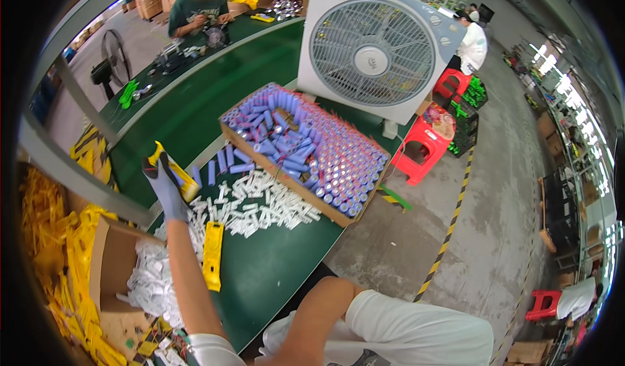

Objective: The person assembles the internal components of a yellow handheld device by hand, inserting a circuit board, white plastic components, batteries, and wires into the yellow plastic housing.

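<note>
My left hand (pixel 165 187), in a grey-purple glove with dark fingertips, reaches over the far left of the green workbench and is closed around a yellow plastic casing (pixel 187 182). The casing is held tilted, and the glove hides part of it. A second yellow casing (pixel 212 255) lies on the bench beside my left forearm. Many small white plastic pieces (pixel 260 203) are spread next to it, with several loose purple cylindrical battery cells (pixel 211 173) beyond them. My right arm (pixel 322 307) is bent at the elbow near the bottom edge; its hand is out of the picture.
A cardboard tray (pixel 286 182) of purple cells stands mid-bench, before a grey box fan (pixel 371 60). Left are a carton (pixel 107 265) of white parts and heaped yellow casings (pixel 49 249). A red stool (pixel 420 148) stands right; a co-worker (pixel 202 8) sits across.
</note>
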`<state>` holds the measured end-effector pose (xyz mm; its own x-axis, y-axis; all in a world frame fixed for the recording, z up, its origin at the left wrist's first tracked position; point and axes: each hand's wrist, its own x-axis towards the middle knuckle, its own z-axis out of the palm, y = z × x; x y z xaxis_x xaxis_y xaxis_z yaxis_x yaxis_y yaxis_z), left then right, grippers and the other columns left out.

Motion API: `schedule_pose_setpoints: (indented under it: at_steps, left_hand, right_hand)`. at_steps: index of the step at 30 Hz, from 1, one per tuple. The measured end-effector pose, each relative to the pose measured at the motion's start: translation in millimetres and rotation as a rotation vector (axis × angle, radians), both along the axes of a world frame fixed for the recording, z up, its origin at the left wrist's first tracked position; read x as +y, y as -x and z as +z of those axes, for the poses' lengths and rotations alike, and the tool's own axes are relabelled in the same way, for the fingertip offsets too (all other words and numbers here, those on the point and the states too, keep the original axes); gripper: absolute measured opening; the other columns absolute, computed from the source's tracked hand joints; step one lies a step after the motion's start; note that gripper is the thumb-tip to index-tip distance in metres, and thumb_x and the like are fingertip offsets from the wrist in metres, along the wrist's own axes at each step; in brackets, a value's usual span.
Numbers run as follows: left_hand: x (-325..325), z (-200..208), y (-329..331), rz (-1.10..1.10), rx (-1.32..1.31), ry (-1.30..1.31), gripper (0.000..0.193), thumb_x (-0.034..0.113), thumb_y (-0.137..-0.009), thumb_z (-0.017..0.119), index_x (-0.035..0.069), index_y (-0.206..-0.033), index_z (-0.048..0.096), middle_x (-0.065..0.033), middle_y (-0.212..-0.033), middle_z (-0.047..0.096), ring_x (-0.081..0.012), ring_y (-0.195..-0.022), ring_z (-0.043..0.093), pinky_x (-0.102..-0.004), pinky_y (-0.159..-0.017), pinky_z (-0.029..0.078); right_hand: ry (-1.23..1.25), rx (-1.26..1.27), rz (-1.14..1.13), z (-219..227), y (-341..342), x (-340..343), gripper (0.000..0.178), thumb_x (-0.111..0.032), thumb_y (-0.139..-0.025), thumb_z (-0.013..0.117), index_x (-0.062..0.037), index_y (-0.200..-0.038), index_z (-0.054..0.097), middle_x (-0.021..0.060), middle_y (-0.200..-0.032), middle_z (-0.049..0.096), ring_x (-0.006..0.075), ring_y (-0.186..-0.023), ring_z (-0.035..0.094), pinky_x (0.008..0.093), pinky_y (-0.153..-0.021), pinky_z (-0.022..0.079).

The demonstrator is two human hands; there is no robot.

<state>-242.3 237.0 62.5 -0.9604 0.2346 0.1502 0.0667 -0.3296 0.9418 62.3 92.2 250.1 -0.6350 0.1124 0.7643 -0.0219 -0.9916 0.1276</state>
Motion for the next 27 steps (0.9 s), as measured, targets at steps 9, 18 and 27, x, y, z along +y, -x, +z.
schedule_pose_setpoints:
  at_steps: [9, 18, 27]
  left_hand:
    - [82.5, -24.8, 182.5, 0.241, 0.245, 0.982, 0.085, 0.031, -0.076, 0.072, 0.005, -0.144, 0.029, -0.0211, -0.128, 0.055, -0.0342, -0.110, 0.060, -0.0392, -0.092, 0.047]
    - [104.0, -45.8, 194.7, 0.195, 0.401, 1.505, 0.085, 0.047, -0.074, 0.066, 0.007, -0.143, 0.035, -0.0187, -0.138, 0.048, -0.0395, -0.130, 0.041, -0.0441, -0.107, 0.034]
    - [106.9, 46.2, 94.9, 0.452, 0.763, 1.180, 0.065, 0.057, -0.078, 0.057, 0.002, -0.111, 0.062, -0.0166, -0.116, 0.061, -0.0310, -0.108, 0.060, -0.0430, -0.089, 0.048]
  right_hand:
    - [0.019, -0.236, 0.125, 6.1, 41.3, 45.9, 0.047, -0.030, -0.097, 0.054, 0.0107, -0.120, 0.048, 0.0150, -0.110, 0.060, 0.0190, -0.104, 0.057, 0.0344, -0.088, 0.046]
    - [-0.062, -0.201, 0.014, -12.5, 81.8, 62.3, 0.044, -0.031, -0.098, 0.053, 0.0096, -0.115, 0.050, 0.0130, -0.105, 0.059, 0.0181, -0.097, 0.057, 0.0334, -0.084, 0.046]
    - [-0.148, -0.054, 0.394, -16.4, 21.3, 13.4, 0.040, -0.032, -0.098, 0.051, 0.0071, -0.108, 0.051, 0.0093, -0.098, 0.057, 0.0162, -0.088, 0.055, 0.0315, -0.077, 0.044]
